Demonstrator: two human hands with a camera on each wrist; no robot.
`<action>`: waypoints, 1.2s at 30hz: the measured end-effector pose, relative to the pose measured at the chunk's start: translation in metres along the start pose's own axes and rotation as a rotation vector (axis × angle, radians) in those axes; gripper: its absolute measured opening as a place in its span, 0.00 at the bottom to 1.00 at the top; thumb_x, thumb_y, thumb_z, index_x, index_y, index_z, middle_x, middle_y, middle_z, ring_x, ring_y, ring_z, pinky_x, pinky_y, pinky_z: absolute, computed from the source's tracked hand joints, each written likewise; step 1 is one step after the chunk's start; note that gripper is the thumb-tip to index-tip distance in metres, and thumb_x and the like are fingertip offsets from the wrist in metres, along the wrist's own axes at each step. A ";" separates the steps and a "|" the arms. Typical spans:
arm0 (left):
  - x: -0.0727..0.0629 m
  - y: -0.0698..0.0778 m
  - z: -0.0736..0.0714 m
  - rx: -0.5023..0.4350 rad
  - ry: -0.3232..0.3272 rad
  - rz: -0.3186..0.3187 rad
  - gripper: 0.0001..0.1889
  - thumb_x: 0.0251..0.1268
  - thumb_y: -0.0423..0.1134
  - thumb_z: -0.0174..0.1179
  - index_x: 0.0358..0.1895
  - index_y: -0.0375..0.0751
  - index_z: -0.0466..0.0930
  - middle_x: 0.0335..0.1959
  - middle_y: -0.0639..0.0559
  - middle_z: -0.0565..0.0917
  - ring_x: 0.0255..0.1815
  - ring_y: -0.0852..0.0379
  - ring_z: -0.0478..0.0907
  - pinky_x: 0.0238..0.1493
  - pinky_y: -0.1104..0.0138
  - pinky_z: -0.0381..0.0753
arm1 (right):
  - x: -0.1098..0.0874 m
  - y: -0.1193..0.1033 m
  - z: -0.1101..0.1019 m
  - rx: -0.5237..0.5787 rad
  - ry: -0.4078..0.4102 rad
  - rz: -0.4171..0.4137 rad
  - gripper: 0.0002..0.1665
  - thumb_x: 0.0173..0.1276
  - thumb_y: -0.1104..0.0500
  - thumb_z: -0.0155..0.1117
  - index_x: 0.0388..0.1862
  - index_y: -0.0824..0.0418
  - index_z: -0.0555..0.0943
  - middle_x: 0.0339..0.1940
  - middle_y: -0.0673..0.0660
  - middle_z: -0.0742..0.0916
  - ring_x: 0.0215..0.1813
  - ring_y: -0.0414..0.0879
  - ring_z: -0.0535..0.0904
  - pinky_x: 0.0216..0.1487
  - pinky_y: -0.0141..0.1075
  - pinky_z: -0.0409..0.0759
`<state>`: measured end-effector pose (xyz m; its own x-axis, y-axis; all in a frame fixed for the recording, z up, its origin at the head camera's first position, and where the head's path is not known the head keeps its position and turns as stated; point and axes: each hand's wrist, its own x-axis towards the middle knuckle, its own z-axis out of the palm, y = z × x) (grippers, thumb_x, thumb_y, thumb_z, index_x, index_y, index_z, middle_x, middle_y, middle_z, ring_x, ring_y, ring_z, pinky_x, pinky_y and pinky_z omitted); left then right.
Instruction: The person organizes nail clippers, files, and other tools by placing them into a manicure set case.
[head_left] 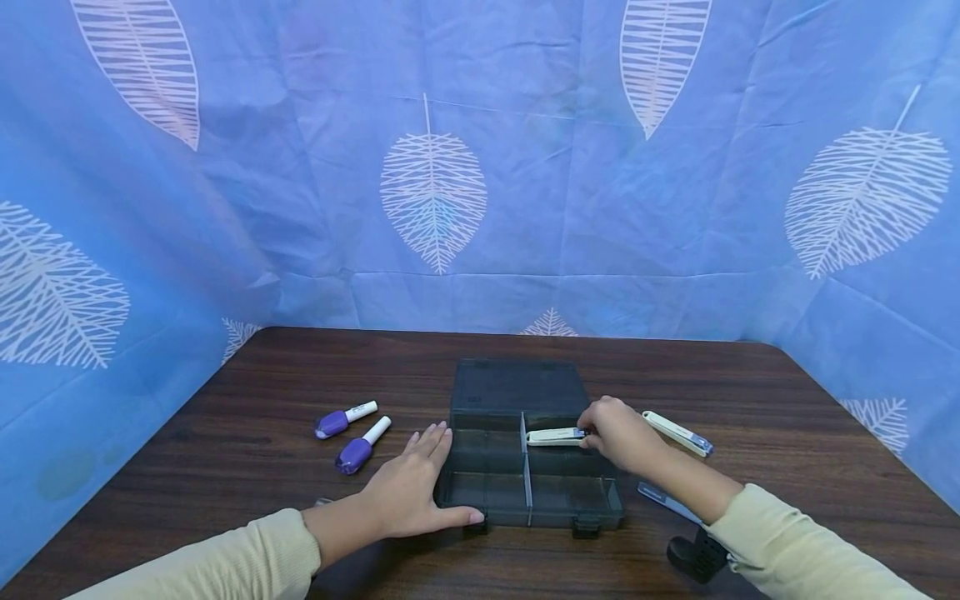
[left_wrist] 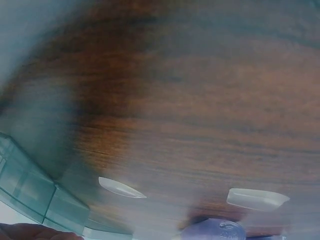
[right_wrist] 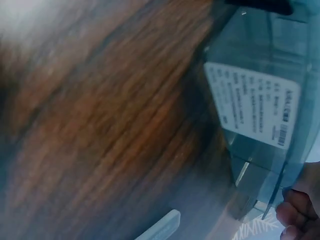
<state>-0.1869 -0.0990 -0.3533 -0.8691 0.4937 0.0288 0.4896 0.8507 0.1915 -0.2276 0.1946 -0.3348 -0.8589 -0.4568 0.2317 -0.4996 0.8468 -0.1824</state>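
A dark translucent box with dividers stands with its lid folded back. My left hand rests against its left side, fingers extended and thumb out along the front edge. My right hand reaches over the right wall and pinches a white nail clipper by its right end. That clipper lies level in the back right compartment, beside the upright divider. The curled fingertips show at the box edge in the right wrist view, with a printed label on the box wall.
Two purple nail polish bottles with white caps lie left of the box. A second white nail clipper lies right of my right hand. Under my right forearm is a slim blue-grey piece, partly covered. Blue leaf-print cloth hangs behind the table.
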 end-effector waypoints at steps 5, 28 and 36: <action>0.001 -0.001 0.001 0.004 -0.004 0.000 0.55 0.49 0.76 0.50 0.70 0.33 0.55 0.72 0.37 0.56 0.71 0.39 0.57 0.65 0.51 0.66 | 0.002 -0.001 0.006 -0.068 -0.022 0.022 0.06 0.53 0.63 0.70 0.31 0.64 0.85 0.27 0.54 0.85 0.31 0.45 0.78 0.28 0.34 0.77; -0.001 0.000 -0.001 -0.015 -0.008 0.015 0.55 0.50 0.74 0.51 0.70 0.31 0.54 0.72 0.36 0.56 0.72 0.41 0.56 0.67 0.51 0.62 | -0.010 0.005 -0.002 -0.004 0.280 -0.089 0.07 0.51 0.67 0.70 0.31 0.64 0.85 0.28 0.54 0.86 0.28 0.41 0.76 0.27 0.31 0.76; -0.001 0.000 -0.001 -0.022 -0.011 0.007 0.55 0.50 0.74 0.51 0.70 0.31 0.54 0.72 0.36 0.56 0.72 0.41 0.56 0.67 0.51 0.63 | -0.019 0.013 -0.011 0.078 0.459 -0.061 0.11 0.46 0.67 0.73 0.32 0.63 0.85 0.29 0.54 0.87 0.28 0.43 0.75 0.26 0.30 0.75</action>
<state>-0.1860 -0.0998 -0.3527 -0.8648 0.5018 0.0193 0.4939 0.8430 0.2131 -0.2168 0.2175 -0.3316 -0.6976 -0.3230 0.6396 -0.5701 0.7910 -0.2222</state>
